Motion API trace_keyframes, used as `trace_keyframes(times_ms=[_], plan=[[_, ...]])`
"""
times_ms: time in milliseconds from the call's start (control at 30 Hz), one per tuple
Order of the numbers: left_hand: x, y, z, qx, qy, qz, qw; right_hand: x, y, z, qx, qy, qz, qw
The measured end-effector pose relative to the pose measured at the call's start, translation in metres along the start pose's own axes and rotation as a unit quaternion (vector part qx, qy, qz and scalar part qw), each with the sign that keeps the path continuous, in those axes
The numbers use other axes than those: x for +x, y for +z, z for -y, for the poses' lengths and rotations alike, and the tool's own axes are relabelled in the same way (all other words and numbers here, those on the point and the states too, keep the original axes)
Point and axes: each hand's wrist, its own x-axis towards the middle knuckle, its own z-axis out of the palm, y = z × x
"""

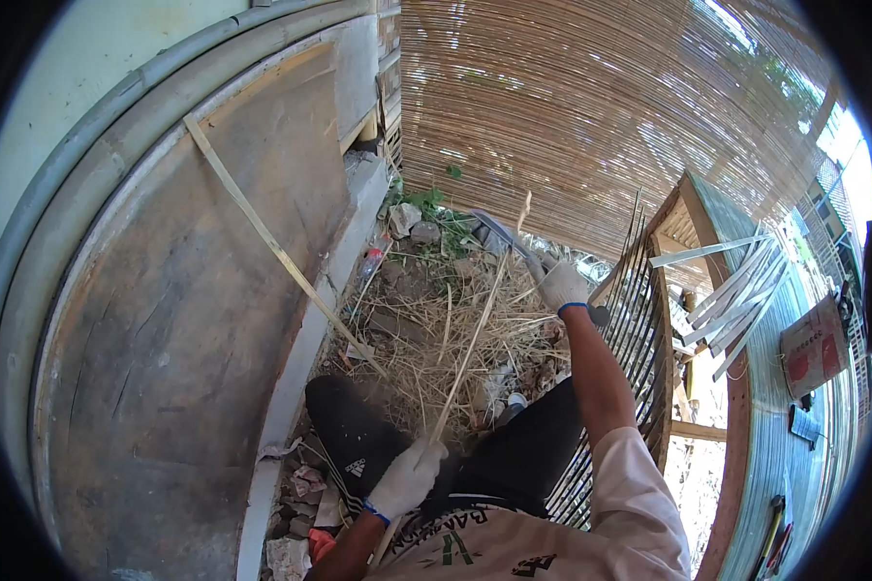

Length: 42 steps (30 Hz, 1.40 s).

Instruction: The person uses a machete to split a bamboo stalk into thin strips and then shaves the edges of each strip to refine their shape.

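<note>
My left hand (409, 476), in a white glove with a blue cuff, is closed round a long thin bamboo strip (472, 350) near my lap. The strip slants up and away from it to a pale tip beyond my other hand. My right hand (560, 285), gloved the same way, is wrapped round the handle of a curved blade (495, 229), which points up and left beside the strip's upper part. Whether the blade touches the strip cannot be made out. Below lies a heap of pale shavings (421, 334) on the ground, between my knees and the fence.
A woven reed screen (572, 107) stands ahead. On the left are a brown board (194, 320) and another leaning strip (262, 230). At right, a bench (780, 387) bears flat pale strips (741, 295) and a worn box (815, 349). A slatted rack (639, 339) stands beside my right arm.
</note>
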Motion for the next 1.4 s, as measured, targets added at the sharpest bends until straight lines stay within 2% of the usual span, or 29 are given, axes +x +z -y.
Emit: trace_keyframes(times_ms=[33, 100, 200, 267, 333, 400, 467, 533, 633, 667, 733, 800, 833, 900, 967, 1033, 1100, 1133, 1200, 1233, 1300, 1400], plan=[[-0.005, 0.002, 0.005, 0.004, 0.007, -0.009, 1.0, 0.002, 0.007, 0.0, 0.009, 0.004, 0.001, 1.0], [-0.005, 0.01, -0.004, -0.003, 0.026, -0.014, 1.0, 0.018, -0.005, -0.001, -0.085, -0.046, 0.016, 0.995], [-0.017, -0.001, -0.012, 0.014, 0.006, -0.008, 1.0, 0.02, -0.032, 0.007, -0.077, -0.047, 0.071, 0.993], [-0.024, -0.014, 0.001, -0.023, -0.003, -0.004, 1.0, 0.02, -0.049, 0.017, -0.087, -0.058, 0.088, 0.991], [-0.029, -0.029, 0.01, -0.026, 0.006, 0.003, 1.0, 0.025, -0.055, 0.026, -0.128, -0.109, 0.12, 0.978], [-0.043, -0.04, 0.002, -0.024, -0.015, -0.001, 1.0, 0.028, -0.049, 0.032, -0.125, -0.104, 0.124, 0.979], [-0.07, -0.048, 0.0, -0.026, -0.019, -0.012, 0.999, 0.033, -0.042, 0.035, -0.097, -0.113, 0.066, 0.987], [-0.104, -0.071, 0.033, -0.024, -0.126, 0.007, 0.992, 0.052, -0.047, 0.021, -0.03, 0.043, 0.053, 0.997], [-0.129, -0.087, 0.058, 0.071, -0.076, -0.034, 0.994, 0.075, -0.027, -0.037, 0.11, 0.217, 0.028, 0.969], [-0.137, -0.083, 0.07, 0.104, -0.051, -0.051, 0.992, 0.067, -0.018, -0.036, 0.106, 0.213, 0.038, 0.971], [-0.136, -0.071, 0.085, 0.167, 0.016, -0.085, 0.982, 0.049, -0.012, -0.037, 0.191, 0.174, 0.02, 0.966], [-0.102, -0.058, 0.051, 0.253, -0.017, -0.152, 0.955, 0.019, 0.003, -0.018, 0.195, 0.142, 0.048, 0.969], [-0.084, -0.054, 0.041, 0.281, -0.035, -0.174, 0.943, 0.012, 0.061, -0.042, 0.194, 0.007, -0.041, 0.98], [-0.051, -0.049, 0.034, 0.278, -0.015, -0.193, 0.941, -0.051, 0.015, 0.021, 0.239, 0.058, 0.114, 0.963], [-0.026, -0.046, 0.031, 0.28, 0.006, -0.21, 0.937, -0.092, 0.02, 0.045, 0.272, -0.036, 0.125, 0.953], [-0.01, -0.042, 0.027, 0.259, 0.045, -0.208, 0.942, -0.129, 0.002, 0.076, 0.279, -0.082, 0.188, 0.938], [-0.002, -0.035, 0.017, 0.276, 0.045, -0.209, 0.937, -0.155, -0.014, 0.097, 0.247, -0.157, 0.208, 0.933], [0.001, -0.032, 0.012, 0.289, 0.047, -0.214, 0.932, -0.163, -0.019, 0.104, 0.249, -0.149, 0.207, 0.934], [0.004, -0.026, 0.003, 0.3, 0.069, -0.21, 0.928, -0.174, -0.023, 0.113, 0.262, -0.282, 0.195, 0.902], [0.005, -0.025, 0.001, 0.304, 0.092, -0.213, 0.924, -0.177, -0.022, 0.115, 0.263, -0.277, 0.195, 0.903], [0.008, -0.023, 0.0, 0.313, 0.092, -0.208, 0.922, -0.178, -0.023, 0.117, 0.193, -0.356, 0.214, 0.889], [0.006, -0.023, 0.001, 0.312, 0.104, -0.198, 0.923, -0.175, -0.032, 0.121, 0.12, -0.362, 0.221, 0.897]])
